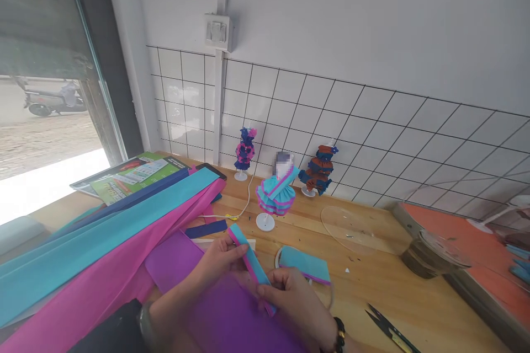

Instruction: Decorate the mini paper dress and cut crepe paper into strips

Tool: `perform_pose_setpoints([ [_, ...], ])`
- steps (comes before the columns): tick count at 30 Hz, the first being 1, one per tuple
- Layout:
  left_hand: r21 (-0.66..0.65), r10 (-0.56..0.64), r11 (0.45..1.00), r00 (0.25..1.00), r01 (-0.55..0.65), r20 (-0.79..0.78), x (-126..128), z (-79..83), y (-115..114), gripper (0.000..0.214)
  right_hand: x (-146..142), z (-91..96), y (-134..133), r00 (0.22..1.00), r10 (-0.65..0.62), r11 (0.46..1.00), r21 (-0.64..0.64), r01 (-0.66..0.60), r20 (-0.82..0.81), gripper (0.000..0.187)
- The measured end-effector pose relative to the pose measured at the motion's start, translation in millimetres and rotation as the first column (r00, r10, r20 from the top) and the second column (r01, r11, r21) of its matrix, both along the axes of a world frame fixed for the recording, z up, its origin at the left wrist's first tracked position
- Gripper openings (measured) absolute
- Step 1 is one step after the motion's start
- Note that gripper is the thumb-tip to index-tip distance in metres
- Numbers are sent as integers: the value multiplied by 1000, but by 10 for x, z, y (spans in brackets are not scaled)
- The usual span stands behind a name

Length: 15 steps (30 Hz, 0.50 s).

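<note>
A narrow strip of blue and pink paper [255, 267] is stretched between my two hands, slanting down to the right above a purple sheet [232, 314]. My left hand [226, 253] pinches its upper part between thumb and fingers. Lower down, my right hand [287, 289] grips the strip near its other end. Just right of the strip lies a folded blue piece with a pink edge [306, 265]. Beyond my hands stands a small doll figure in a ruffled blue and pink dress [276, 193] on a white round base.
Long blue [124, 215] and pink sheets [107, 270] spread across the left. Two more small dressed stands, one blue and pink [245, 150], one brown and blue [319, 170], stand by the tiled wall. Thread snips [391, 328] lie front right, near a brown tape roll [430, 256].
</note>
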State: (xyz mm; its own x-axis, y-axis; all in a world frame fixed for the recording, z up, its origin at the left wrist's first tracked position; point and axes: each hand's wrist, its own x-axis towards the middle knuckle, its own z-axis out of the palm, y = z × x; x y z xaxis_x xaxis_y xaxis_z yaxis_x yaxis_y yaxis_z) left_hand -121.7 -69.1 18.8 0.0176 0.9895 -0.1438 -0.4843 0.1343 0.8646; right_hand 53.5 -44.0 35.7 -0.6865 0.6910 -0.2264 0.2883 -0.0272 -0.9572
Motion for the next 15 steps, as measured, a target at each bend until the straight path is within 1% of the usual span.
perform_pose_setpoints([
  [3,5,36,999,999,-36,4,-26,-17,39,29,12,13,32,1000,3,998,68,-5,27,39],
  [5,10,57,998,998,-57,-7,-54,-1,70,30,42,23,68,999,-9,991,131,4,34,48],
  [6,14,68,998,998,-68,-14,-69,20,83,31,64,34,88,999,-21,990,143,17,27,51],
  [8,33,78,997,996,-76,-46,-95,99,97,33,115,79,128,999,-48,992,119,48,-2,51],
  [9,54,65,997,994,-61,-84,-104,156,96,33,139,118,148,998,-65,993,102,66,-14,50],
  [10,84,36,996,989,-24,-141,-107,225,91,32,158,168,168,996,-82,992,94,84,-22,48],
  [12,149,-57,983,950,108,-308,-96,389,71,30,173,307,206,993,-117,984,134,119,-24,45],
  [13,172,-98,968,909,181,-404,-82,478,60,33,168,393,223,991,-129,976,175,131,-24,44],
  [15,199,-117,940,809,278,-576,-39,649,46,45,134,589,251,992,-124,955,266,128,-32,39],
])
